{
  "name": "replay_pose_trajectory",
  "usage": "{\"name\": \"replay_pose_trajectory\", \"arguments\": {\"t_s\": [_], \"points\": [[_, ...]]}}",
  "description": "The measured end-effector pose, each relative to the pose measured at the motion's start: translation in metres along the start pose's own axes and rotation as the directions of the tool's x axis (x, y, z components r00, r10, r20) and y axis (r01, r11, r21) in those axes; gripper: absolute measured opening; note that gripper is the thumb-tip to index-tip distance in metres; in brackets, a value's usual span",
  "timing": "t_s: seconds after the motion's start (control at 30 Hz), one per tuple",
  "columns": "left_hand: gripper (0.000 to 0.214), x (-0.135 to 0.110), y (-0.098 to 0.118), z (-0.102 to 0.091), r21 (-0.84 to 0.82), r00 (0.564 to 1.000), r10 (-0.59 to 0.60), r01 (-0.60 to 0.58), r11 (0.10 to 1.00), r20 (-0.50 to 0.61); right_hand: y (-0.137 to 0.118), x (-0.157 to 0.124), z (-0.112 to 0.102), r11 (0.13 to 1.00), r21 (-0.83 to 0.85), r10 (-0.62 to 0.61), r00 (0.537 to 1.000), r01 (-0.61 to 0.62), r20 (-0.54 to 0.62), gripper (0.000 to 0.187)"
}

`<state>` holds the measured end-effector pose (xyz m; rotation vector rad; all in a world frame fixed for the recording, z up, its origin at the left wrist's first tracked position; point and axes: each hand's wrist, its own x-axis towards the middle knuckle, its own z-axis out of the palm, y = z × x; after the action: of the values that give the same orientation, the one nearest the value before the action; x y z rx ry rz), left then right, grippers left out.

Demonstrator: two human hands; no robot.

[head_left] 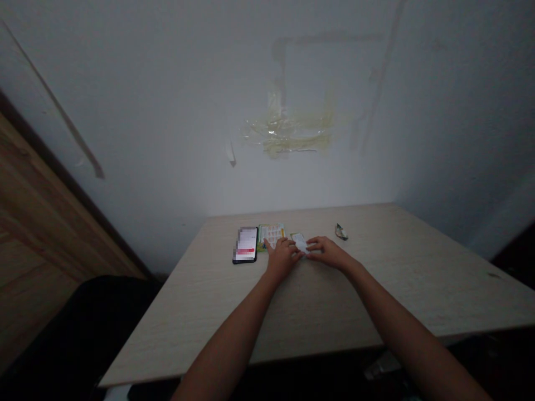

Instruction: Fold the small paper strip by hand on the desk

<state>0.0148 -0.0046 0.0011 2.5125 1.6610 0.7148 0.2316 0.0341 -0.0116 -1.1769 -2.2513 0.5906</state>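
Both my hands rest on a pale wooden table (pixel 376 289), near its far edge. My left hand (pixel 282 257) lies with fingers closed down on a small white paper (pixel 300 241). My right hand (pixel 327 249) pinches the same paper from the right side. Just behind my left hand lies a green and yellow printed sheet (pixel 271 233), partly covered by my fingers. A black phone (pixel 245 244) with a lit screen lies flat to the left of that sheet.
A small crumpled wrapper (pixel 341 231) lies to the right, near the table's far edge. A white wall (pixel 167 111) with tape residue stands right behind the table. A wooden panel (pixel 29 234) is at the left, and something dark (pixel 83 323) sits below it.
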Motion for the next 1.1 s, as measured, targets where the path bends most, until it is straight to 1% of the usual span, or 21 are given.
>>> {"name": "replay_pose_trajectory", "arguments": {"t_s": [0.13,0.23,0.4,0.5,0.6,0.67,0.73,0.83,0.9,0.93,1.0,1.07,1.1], "points": [[0.025,0.000,-0.001,0.002,0.012,0.999,0.041,-0.041,0.999,-0.028,-0.003,-0.001,0.000,1.000,-0.008,-0.026,0.999,0.025,-0.027,0.030],[0.028,-0.002,-0.001,0.001,0.042,0.999,0.041,-0.040,0.998,-0.016,-0.006,-0.001,-0.001,0.999,-0.031,-0.026,0.999,0.025,-0.035,0.028],[0.058,-0.002,0.002,-0.001,0.097,0.999,-0.036,0.036,0.995,-0.001,-0.009,-0.003,-0.004,0.999,-0.040,-0.020,0.999,0.018,-0.037,0.025],[0.074,0.000,0.002,0.001,0.100,0.996,-0.093,0.093,0.991,-0.001,-0.010,-0.004,-0.005,1.000,-0.024,0.002,0.999,-0.003,-0.048,0.033],[0.079,0.002,0.001,0.003,0.087,0.993,-0.114,0.114,0.990,0.000,-0.010,-0.004,-0.005,0.998,0.027,0.058,0.993,-0.056,-0.100,0.049],[0.078,0.002,0.001,0.005,0.078,0.993,-0.117,0.117,0.990,-0.003,-0.009,-0.005,-0.004,0.995,0.073,0.072,0.990,-0.064,-0.118,0.060],[0.075,0.003,0.000,0.005,0.067,0.993,-0.114,0.114,0.991,-0.001,-0.007,-0.005,-0.004,0.995,0.084,0.060,0.990,-0.049,-0.129,0.067],[0.066,0.002,0.000,0.003,0.053,0.994,-0.106,0.105,0.993,0.012,-0.003,-0.005,-0.005,1.000,0.024,0.018,0.987,-0.015,-0.157,0.072],[0.054,0.001,-0.001,0.002,0.049,0.995,-0.089,0.088,0.995,0.033,-0.002,-0.006,-0.005,1.000,-0.028,0.004,0.987,-0.008,-0.160,0.073],[0.047,0.001,-0.001,0.001,0.048,0.996,-0.076,0.074,0.996,0.042,-0.001,-0.006,-0.006,0.998,-0.054,0.011,0.987,-0.020,-0.162,0.070],[0.034,0.000,-0.002,0.001,0.048,0.998,-0.043,0.040,0.998,0.051,-0.001,-0.006,-0.006,0.994,-0.105,0.026,0.987,-0.043,-0.158,0.058],[0.028,-0.001,-0.002,0.002,0.056,0.999,-0.023,0.020,0.998,0.044,-0.001,-0.007,-0.006,0.991,-0.128,0.030,0.990,-0.048,-0.135,0.045],[0.027,-0.001,-0.002,0.002,0.063,0.999,-0.020,0.017,0.998,0.041,0.000,-0.007,-0.006,0.991,-0.123,0.034,0.993,-0.048,-0.115,0.042]]}}
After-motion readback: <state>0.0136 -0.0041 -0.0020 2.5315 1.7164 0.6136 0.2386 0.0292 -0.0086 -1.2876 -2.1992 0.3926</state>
